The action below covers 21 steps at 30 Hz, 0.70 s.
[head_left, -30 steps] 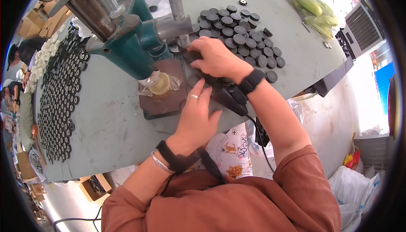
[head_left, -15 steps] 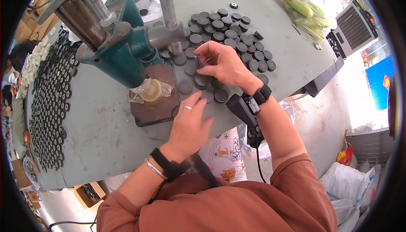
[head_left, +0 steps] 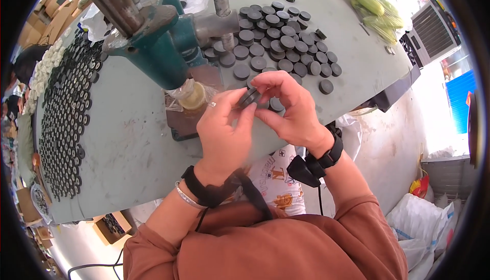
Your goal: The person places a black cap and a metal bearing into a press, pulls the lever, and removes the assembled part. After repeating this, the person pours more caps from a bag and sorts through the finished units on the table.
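Observation:
A dark grey round disc (head_left: 249, 98) is held tilted between my two hands, its grooved edge showing. My left hand (head_left: 227, 127), with a ring on one finger, pinches it from the left between thumb and fingers. From the right, the thumb and fingertips of my right hand (head_left: 296, 109) close on the same disc. Just left of my hands stands a green press (head_left: 155, 50). Below its ram is a cream round pad (head_left: 194, 98) wrapped in clear plastic, over a brown base plate (head_left: 178, 123). Many loose dark discs (head_left: 275, 43) lie beyond my hands, some stacked.
Rows of black discs with pale centres (head_left: 66, 127) cover the left side of the grey table (head_left: 122, 162). Green vegetables in a clear bag (head_left: 372, 7) lie at the far right. A cardboard box (head_left: 113, 227) stands below the front edge, and white sacks (head_left: 421, 216) at lower right.
My right hand has drawn back from the pile toward me with a disc. My left hand has risen to meet it, and both now grip that disc. The view has shifted slightly.

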Each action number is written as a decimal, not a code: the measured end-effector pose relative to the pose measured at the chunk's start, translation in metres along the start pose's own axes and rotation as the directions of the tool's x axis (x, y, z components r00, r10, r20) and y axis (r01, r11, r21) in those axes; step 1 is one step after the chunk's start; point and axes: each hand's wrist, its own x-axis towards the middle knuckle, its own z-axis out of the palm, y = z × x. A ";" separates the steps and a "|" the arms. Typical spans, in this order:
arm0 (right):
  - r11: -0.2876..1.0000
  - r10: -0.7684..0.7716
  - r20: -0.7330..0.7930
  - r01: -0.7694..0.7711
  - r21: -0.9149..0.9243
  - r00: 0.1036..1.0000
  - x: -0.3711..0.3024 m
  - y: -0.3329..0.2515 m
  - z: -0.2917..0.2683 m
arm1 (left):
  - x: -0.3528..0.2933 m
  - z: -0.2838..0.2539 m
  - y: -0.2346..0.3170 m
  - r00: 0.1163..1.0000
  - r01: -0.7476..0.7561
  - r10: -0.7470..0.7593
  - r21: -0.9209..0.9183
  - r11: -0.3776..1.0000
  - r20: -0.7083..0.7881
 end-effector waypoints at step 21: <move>0.941 0.156 0.017 -0.154 0.300 0.988 -0.016 -0.005 -0.003 | -0.006 -0.020 0.032 0.826 0.542 -0.465 -0.677 0.498 0.318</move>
